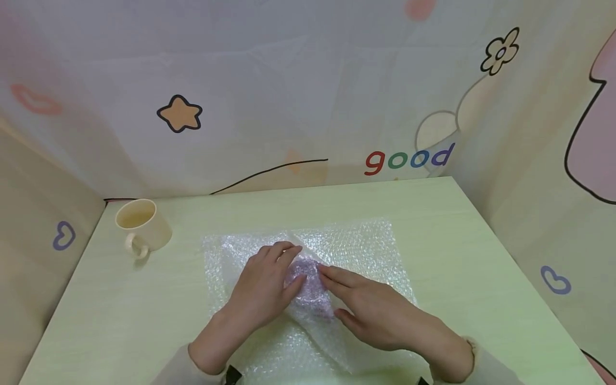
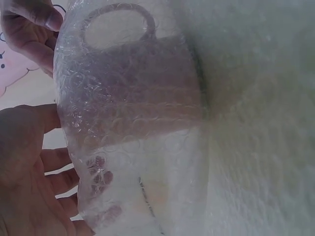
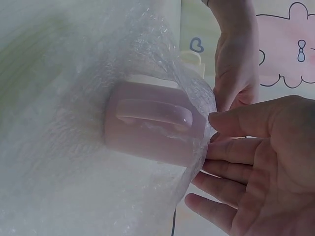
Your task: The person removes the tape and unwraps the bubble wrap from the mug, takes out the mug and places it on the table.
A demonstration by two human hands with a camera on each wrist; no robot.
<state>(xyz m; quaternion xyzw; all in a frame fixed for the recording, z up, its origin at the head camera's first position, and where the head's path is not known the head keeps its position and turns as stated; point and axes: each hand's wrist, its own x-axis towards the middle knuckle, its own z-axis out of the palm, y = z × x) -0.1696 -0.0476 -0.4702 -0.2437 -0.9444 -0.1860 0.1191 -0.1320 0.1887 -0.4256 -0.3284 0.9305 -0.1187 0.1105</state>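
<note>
A pink-purple mug (image 3: 152, 130) lies on its side on a sheet of bubble wrap (image 1: 366, 246). A folded-over layer of the wrap covers the mug's top, and its handle shows inside the fold in the right wrist view. My left hand (image 1: 262, 283) rests on the covered mug from the left, thumb and fingers spread over the wrap. From the right, my right hand (image 1: 372, 307) presses the wrap against the mug with nearly straight fingers. Seen through the film in the left wrist view are the left fingertips (image 2: 101, 177).
A cream mug (image 1: 154, 230) stands at the back left of the pale green table (image 1: 447, 240). Printed cloth (image 1: 269, 107) hangs behind the table and along both sides.
</note>
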